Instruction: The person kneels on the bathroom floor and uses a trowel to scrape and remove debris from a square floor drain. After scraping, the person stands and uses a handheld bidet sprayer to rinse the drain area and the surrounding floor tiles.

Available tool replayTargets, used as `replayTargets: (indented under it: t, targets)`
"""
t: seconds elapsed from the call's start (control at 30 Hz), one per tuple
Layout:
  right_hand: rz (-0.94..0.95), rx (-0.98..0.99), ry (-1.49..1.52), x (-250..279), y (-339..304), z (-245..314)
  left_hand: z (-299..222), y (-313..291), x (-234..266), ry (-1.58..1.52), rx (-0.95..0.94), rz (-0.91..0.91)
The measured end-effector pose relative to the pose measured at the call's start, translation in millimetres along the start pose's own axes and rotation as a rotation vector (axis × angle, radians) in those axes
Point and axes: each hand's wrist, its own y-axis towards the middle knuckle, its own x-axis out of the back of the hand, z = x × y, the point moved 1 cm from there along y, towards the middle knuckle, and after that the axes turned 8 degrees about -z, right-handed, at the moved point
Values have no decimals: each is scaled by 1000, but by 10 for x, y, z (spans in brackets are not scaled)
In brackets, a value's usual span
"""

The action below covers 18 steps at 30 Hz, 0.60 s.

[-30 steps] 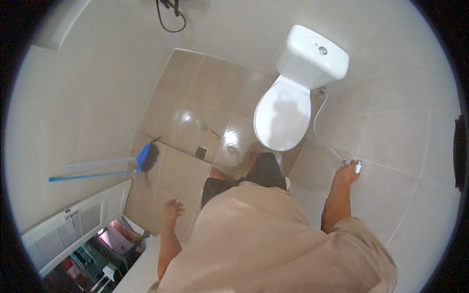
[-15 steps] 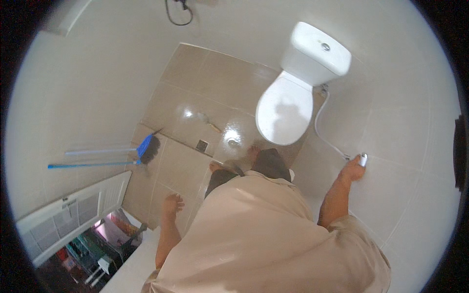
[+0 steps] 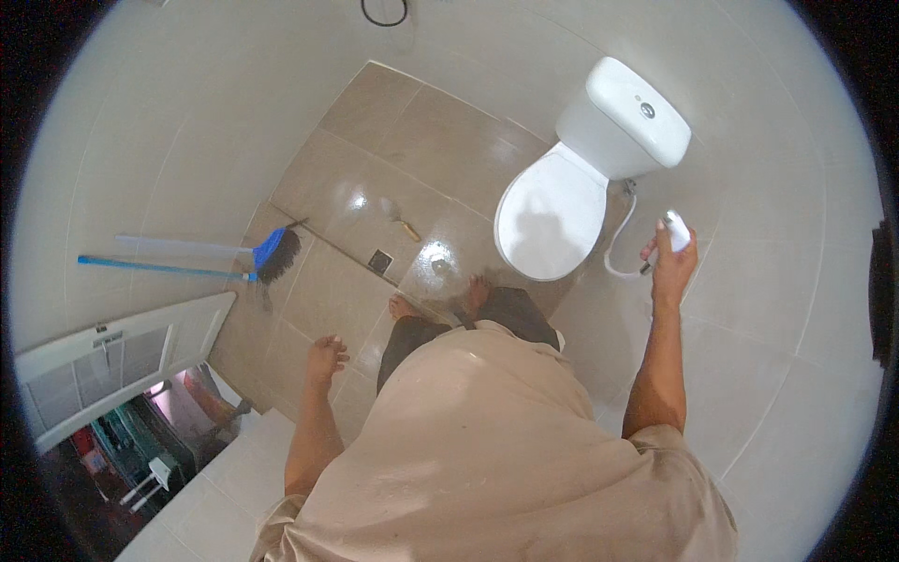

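Note:
In my right hand (image 3: 673,259) is a white bidet sprayer (image 3: 677,230), its head tilted up past my thumb and fingers. From its lower end a white hose (image 3: 611,259) loops back to the valve beside the toilet (image 3: 551,215). The toilet lid is down, and the sprayer is held apart from it, to its right. My left hand (image 3: 327,357) hangs over the floor at my left side with nothing in it, its fingers loosely bent and a little apart.
A blue broom (image 3: 277,254) leans at the left wall with a blue-handled pole (image 3: 159,269). On the wet tiled floor (image 3: 365,159) lie a small yellow-handled tool (image 3: 408,229) and a square drain (image 3: 379,261). A white door (image 3: 201,342) stands ajar at the lower left.
My right hand has come away from the right wall and moved up, carrying the sprayer and its hose. My left hand has shifted slightly upward in view as the view moved.

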Motion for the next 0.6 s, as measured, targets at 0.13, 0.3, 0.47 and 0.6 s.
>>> replayTargets:
  t: [0.13,0.3,0.47,0.6]
  targets:
    - [184,8,-67,-454,26,187,6,-61,-91,-66,-48,-38]
    - [681,55,-279,-738,-28,452,423,-236,19,-117,50,-57]
    - [1117,46,-296,-932,139,272,1170,-518,69,-155,209,-67]
    - [873,-149,-162,-1112,112,-40,1555,-717,41,-180,321,-73]
